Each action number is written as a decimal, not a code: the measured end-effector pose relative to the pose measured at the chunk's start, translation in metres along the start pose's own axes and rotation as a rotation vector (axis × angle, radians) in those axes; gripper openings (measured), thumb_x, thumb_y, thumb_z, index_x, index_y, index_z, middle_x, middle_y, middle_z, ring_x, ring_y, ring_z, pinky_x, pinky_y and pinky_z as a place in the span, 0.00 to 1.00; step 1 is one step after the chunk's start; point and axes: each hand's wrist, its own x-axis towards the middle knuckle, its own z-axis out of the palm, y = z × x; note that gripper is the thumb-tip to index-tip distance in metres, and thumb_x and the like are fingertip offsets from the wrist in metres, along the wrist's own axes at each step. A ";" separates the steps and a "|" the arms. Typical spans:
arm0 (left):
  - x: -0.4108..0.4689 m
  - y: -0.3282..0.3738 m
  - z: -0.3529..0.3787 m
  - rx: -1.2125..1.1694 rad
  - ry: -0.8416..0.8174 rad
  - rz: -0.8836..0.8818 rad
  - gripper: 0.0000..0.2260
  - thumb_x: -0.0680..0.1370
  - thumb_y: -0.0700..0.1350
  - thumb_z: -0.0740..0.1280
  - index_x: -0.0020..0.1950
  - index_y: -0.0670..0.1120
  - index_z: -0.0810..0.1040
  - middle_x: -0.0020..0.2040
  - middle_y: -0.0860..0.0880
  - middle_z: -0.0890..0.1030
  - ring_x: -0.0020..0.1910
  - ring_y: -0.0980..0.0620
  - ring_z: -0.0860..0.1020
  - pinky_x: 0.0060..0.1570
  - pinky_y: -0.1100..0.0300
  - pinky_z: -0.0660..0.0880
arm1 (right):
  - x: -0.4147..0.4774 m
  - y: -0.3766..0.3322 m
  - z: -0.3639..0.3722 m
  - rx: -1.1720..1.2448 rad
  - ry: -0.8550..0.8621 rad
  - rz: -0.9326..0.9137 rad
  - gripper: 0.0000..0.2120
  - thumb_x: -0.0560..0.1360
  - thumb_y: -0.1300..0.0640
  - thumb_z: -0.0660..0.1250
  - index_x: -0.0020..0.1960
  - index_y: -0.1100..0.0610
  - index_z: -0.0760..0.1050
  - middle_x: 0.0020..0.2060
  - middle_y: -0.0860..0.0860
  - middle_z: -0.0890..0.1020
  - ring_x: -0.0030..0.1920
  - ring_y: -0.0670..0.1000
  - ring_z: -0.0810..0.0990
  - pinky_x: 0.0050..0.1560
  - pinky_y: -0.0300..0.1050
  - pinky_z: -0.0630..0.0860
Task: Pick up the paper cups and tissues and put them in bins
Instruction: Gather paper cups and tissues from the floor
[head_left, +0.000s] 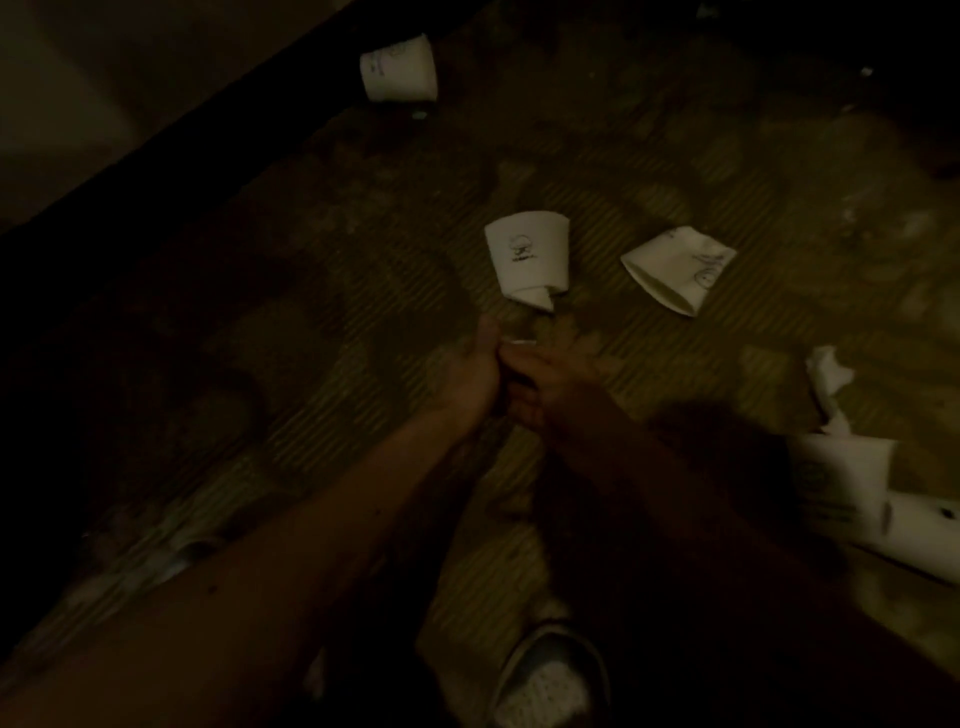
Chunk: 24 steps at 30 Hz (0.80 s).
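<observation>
Two bare hands meet at the middle of the frame over a dim, patterned carpet (322, 291). The fingers (522, 366) of the left hand (475, 369) and right hand (553, 376) press together around a thin white sliver (519, 342). In the poor light it cannot be told how far either hand is closed or what it holds.

Just above the hands a paper cup (527, 260) lies on its side, its long axis running up and down the frame and its lower end crumpled. To its right a second cup (678, 270) lies slantwise, its open mouth toward the lower left. A third cup (399, 70) lies at the upper left, its wider end to the right.

At the right edge sits a crumpled tissue (827, 371), with more white cups (841, 480) blurred below it. A shoe (550, 680) shows at the bottom.
</observation>
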 end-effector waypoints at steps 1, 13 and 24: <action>-0.002 0.001 0.010 -0.041 -0.063 -0.014 0.24 0.84 0.58 0.50 0.49 0.46 0.81 0.42 0.48 0.85 0.39 0.52 0.83 0.36 0.61 0.79 | -0.008 -0.005 -0.008 -0.002 0.025 -0.017 0.07 0.81 0.59 0.61 0.50 0.55 0.79 0.40 0.49 0.84 0.39 0.49 0.85 0.42 0.40 0.79; -0.011 0.002 0.121 0.087 -0.339 0.017 0.18 0.85 0.49 0.55 0.43 0.39 0.74 0.26 0.49 0.72 0.18 0.56 0.67 0.20 0.69 0.62 | -0.077 -0.031 -0.156 -0.662 0.629 -0.220 0.11 0.79 0.61 0.65 0.60 0.60 0.77 0.46 0.48 0.80 0.48 0.42 0.81 0.46 0.33 0.73; -0.002 0.010 0.128 0.325 -0.519 0.165 0.15 0.85 0.46 0.55 0.43 0.46 0.74 0.32 0.51 0.72 0.24 0.60 0.70 0.21 0.66 0.66 | -0.049 -0.070 -0.241 -0.990 0.597 0.087 0.16 0.79 0.51 0.65 0.65 0.55 0.76 0.63 0.52 0.76 0.63 0.53 0.73 0.64 0.48 0.69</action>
